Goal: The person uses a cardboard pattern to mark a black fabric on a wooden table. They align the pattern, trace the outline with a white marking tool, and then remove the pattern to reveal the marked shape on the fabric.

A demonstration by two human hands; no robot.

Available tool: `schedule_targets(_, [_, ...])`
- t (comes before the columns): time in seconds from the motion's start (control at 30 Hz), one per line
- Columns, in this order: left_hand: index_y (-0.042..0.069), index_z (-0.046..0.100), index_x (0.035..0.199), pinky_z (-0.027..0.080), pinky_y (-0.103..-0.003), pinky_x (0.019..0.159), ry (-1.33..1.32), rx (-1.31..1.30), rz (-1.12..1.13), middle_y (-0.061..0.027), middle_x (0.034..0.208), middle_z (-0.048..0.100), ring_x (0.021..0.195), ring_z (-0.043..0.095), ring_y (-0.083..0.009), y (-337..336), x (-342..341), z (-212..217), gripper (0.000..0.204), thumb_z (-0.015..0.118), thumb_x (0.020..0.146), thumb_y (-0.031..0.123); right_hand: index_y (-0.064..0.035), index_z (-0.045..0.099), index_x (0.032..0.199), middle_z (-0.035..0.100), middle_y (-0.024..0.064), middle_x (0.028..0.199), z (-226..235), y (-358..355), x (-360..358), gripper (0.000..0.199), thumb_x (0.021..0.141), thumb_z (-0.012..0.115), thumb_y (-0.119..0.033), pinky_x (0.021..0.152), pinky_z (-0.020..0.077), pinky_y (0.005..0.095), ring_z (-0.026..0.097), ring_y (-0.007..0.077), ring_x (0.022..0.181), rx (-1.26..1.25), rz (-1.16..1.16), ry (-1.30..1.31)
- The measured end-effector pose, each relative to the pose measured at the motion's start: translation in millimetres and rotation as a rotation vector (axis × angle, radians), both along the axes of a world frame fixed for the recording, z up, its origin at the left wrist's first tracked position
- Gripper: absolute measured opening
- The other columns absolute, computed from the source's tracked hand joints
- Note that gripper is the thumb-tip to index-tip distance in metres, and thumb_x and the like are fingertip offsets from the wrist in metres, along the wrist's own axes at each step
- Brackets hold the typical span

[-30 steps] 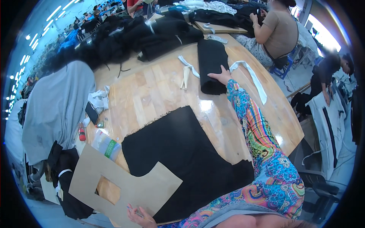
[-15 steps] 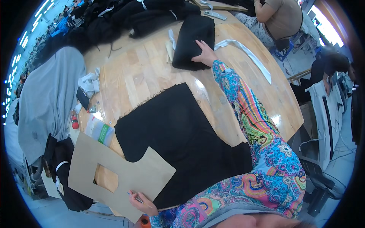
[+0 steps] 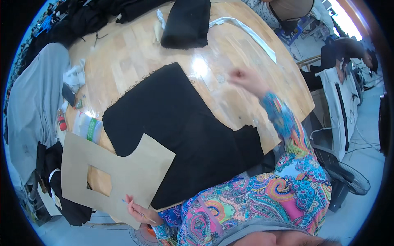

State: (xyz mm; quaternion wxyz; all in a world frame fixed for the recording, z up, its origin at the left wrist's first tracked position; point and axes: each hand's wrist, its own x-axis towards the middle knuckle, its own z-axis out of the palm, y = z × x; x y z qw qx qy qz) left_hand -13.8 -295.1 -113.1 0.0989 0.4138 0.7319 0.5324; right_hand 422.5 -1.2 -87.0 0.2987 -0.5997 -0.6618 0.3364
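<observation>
My left hand (image 3: 139,211) is at the lower edge of a tan cardboard pattern piece (image 3: 131,164), which has a cut-out window. The fingers are closed around a thin pencil (image 3: 146,217) and rest on or just over the cardboard. The pattern overlaps the near left part of a spread black fabric panel (image 3: 184,123) with a frayed far edge. My right hand (image 3: 248,80) hovers over the table to the right of the panel, blurred by motion, nothing visible in it. Farther off lies a folded stack of black fabric (image 3: 186,24).
A white strip (image 3: 250,33) curves across the wooden table (image 3: 135,61). On the left are a phone (image 3: 68,94), a red cutter (image 3: 61,119), a plastic packet (image 3: 87,127) and grey draped cloth (image 3: 39,94). A fan (image 3: 349,178) stands at right; other people sit beyond.
My right hand has left the folded black stack and drawn back toward me. The view has shifted, so things on the table sit higher and more to the left. My left hand keeps the pencil.
</observation>
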Motion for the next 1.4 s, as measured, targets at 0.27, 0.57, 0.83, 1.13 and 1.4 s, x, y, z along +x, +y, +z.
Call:
schedule_targets(0.27, [0.003, 0.062, 0.089, 0.050, -0.036, 0.076, 0.013, -0.012, -1.280, -0.0119, 0.099, 0.066, 0.086, 0.063, -0.0297, 70.4, 137.2, 30.8, 0.019, 0.073, 0.074, 0.005, -0.0012, 0.062, 0.077, 0.058, 0.0055, 0.069, 2.2, -210.1, -4.9, 0.019, 0.074, 0.076, -0.014, 0.059, 0.0454, 0.0293, 0.057, 0.0140, 0.064, -0.245, -0.293, -0.109])
schedule_targets(0.57, [0.007, 0.054, 0.083, 0.042, -0.037, 0.069, 0.204, 0.031, -1.497, -0.0086, 0.079, 0.055, 0.076, 0.053, -0.0279, 72.5, 183.7, -6.4, 0.016, 0.066, 0.074, 0.002, -0.0009, 0.057, 0.073, 0.050, 0.0078, 0.073, -3.3, -219.1, -16.1, 0.020, 0.078, 0.072, -0.012, 0.058, 0.0424, 0.0320, 0.053, 0.0198, 0.063, 0.070, -0.330, -0.109])
schedule_targets(0.83, [0.001, 0.055, 0.082, 0.050, -0.027, 0.075, -0.499, -0.248, -1.192, -0.0121, 0.093, 0.068, 0.084, 0.065, -0.0152, 69.5, 174.4, -7.7, 0.008, 0.059, 0.089, 0.003, -0.0032, 0.064, 0.080, 0.062, 0.0025, 0.072, 24.4, -272.4, -46.1, 0.045, 0.095, 0.052, -0.043, 0.052, 0.0422, 0.0202, 0.054, 0.0070, 0.058, -1.119, 0.000, 0.558])
schedule_targets(1.13, [0.005, 0.051, 0.082, 0.048, -0.028, 0.071, -0.481, 0.006, -1.195, -0.0124, 0.095, 0.068, 0.080, 0.062, -0.0169, 62.8, 160.6, 7.8, 0.018, 0.066, 0.081, -0.005, -0.0057, 0.055, 0.118, 0.064, 0.0074, 0.109, 3.7, -234.8, -86.5, 0.034, 0.097, 0.051, -0.031, 0.078, 0.0505, 0.0326, 0.061, 0.0173, 0.094, -0.804, -0.418, 1.219])
schedule_targets(1.4, [0.006, 0.055, 0.086, 0.039, -0.044, 0.093, 0.278, 0.050, -0.878, -0.0145, 0.116, 0.062, 0.111, 0.052, -0.0328, 67.1, 112.8, 23.9, 0.025, 0.075, 0.071, 0.003, 0.0012, 0.059, 0.109, 0.066, 0.0096, 0.102, -12.4, -129.3, -23.8, 0.022, 0.090, 0.061, -0.010, 0.084, 0.0508, 0.0339, 0.064, 0.0190, 0.092, -0.057, -0.593, 0.964])
